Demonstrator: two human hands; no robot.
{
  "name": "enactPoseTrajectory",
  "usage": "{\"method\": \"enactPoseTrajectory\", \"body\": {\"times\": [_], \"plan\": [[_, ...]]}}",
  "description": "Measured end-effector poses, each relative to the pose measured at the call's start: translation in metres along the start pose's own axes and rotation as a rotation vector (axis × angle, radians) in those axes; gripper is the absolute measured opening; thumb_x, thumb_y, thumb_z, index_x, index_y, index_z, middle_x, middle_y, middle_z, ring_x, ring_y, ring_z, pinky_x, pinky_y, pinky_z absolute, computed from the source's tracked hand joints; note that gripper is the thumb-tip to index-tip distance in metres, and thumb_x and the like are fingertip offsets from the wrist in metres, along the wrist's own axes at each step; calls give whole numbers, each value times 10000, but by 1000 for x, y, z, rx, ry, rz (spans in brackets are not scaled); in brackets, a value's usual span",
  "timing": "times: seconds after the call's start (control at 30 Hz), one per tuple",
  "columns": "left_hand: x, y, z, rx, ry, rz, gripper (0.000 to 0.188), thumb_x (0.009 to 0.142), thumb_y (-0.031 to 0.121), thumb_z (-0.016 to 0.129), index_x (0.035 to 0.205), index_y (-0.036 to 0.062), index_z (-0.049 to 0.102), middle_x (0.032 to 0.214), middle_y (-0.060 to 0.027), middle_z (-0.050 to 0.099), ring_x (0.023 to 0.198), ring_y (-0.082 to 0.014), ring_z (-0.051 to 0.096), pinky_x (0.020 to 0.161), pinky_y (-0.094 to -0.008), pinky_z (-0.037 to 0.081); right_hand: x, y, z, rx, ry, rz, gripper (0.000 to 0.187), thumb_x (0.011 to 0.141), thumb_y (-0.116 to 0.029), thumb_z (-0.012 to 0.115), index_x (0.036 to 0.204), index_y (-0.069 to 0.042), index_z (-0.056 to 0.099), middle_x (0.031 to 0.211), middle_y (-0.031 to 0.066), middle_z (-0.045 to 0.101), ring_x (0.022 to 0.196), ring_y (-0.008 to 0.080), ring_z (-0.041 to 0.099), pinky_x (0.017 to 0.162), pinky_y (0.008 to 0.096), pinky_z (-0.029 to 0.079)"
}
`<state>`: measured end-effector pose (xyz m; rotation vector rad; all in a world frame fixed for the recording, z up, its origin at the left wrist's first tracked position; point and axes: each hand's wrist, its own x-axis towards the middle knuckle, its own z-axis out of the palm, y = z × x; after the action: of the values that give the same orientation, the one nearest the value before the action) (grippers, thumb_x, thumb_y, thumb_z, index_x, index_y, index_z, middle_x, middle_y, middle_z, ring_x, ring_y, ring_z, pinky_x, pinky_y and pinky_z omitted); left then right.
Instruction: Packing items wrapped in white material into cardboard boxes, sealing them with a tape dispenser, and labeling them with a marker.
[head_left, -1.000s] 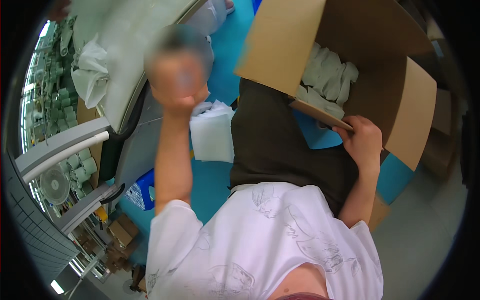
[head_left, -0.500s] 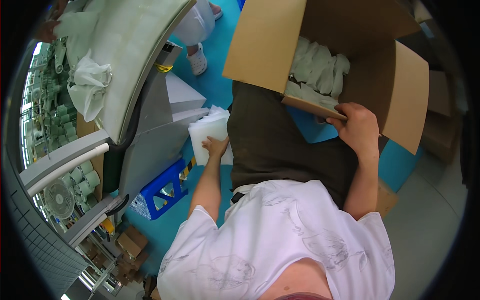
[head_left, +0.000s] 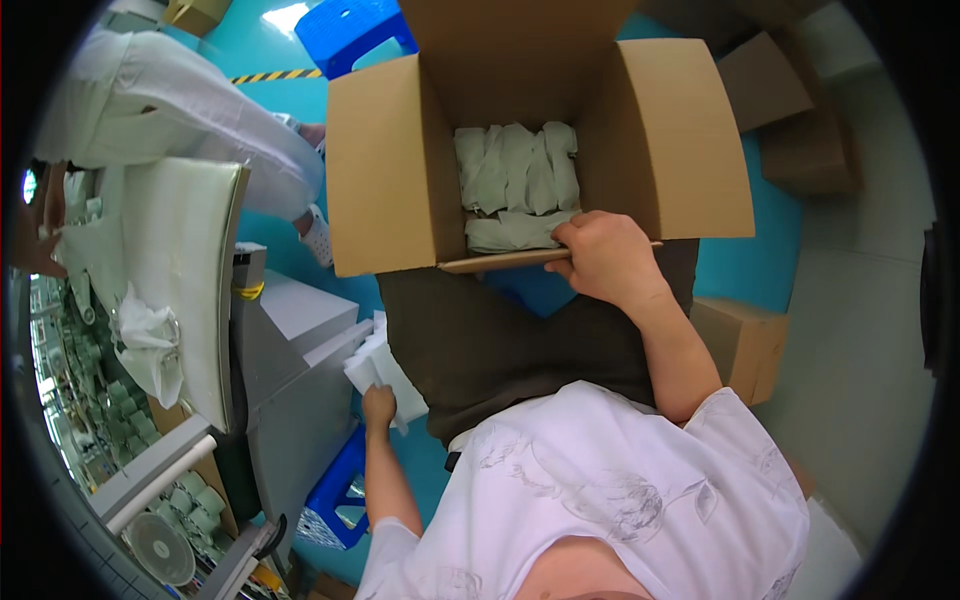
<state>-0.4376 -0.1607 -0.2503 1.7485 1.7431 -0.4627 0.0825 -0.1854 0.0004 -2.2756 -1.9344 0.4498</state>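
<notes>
An open cardboard box (head_left: 688,140) stands before me, with several items wrapped in pale, thin sheeting (head_left: 517,170) lying in rows at its bottom. My right hand (head_left: 610,258) is closed over the box's near flap (head_left: 485,263), thumb below and fingers along the edge. Down at my left side, my left hand (head_left: 379,405) grips the edge of a stack of white, soft-looking sheets (head_left: 402,384). The sheets bend up around its fingers, which are partly hidden.
A padded worktable (head_left: 185,290) with a crumpled pale bag (head_left: 148,335) is on the left, by a person in white trousers (head_left: 215,125). Blue stools (head_left: 340,490) stand near my left arm and at the far left. A closed carton (head_left: 745,345) sits at the right.
My view has swung right, so the box now sits more centrally. My left hand has closed on the sheets, bending their edge. The right hand stays on the flap.
</notes>
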Motion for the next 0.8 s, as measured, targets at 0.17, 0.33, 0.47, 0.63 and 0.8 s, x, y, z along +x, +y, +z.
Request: {"method": "enactPoseTrajectory", "body": {"times": [0.17, 0.33, 0.47, 0.63, 0.8], "plan": [[-129, 104, -186, -84, 366, -1, 278, 840, 162, 609, 953, -84, 676, 808, -295, 674, 781, -394, 703, 730, -461, 535, 3, -4, 8, 59, 33, -48, 272, 743, -297, 820, 801, -66, 689, 803, 85, 677, 837, 291, 687, 718, 416, 565], [-192, 142, -297, -1079, 800, 552, 247, 974, 110, 566, 1126, -67, 650, 1049, -186, 696, 896, -265, 670, 832, -394, 548, 2, -7, 6, 63, 6, -19, 276, 740, -301, 815, 828, -72, 686, 803, 81, 665, 837, 294, 680, 723, 418, 559], [-134, 208, -335, -1412, 437, 1047, 45, 945, 19, 561, 985, 13, 579, 964, -101, 655, 863, -173, 636, 761, -331, 549, -2, -5, 5, 64, 40, -7, 274, 734, -295, 812, 830, -72, 686, 814, 83, 669, 838, 294, 682, 715, 419, 559], [-47, 412, -295, -1092, 91, 787, 313, 908, 79, 698, 1187, -37, 613, 1119, -107, 669, 990, -181, 633, 874, -327, 505, -7, 2, 19, 43, 204, -134, 258, 723, -278, 801, 809, -72, 672, 795, 75, 659, 818, 271, 683, 706, 395, 554], [72, 482, -224, -819, -245, 480, 289, 878, -1, 686, 1126, -134, 620, 1037, -194, 688, 899, -267, 670, 802, -400, 538, -6, 2, 26, 76, 262, -158, 186, 722, -219, 766, 788, -81, 661, 775, 72, 650, 791, 252, 675, 702, 365, 544]]}}
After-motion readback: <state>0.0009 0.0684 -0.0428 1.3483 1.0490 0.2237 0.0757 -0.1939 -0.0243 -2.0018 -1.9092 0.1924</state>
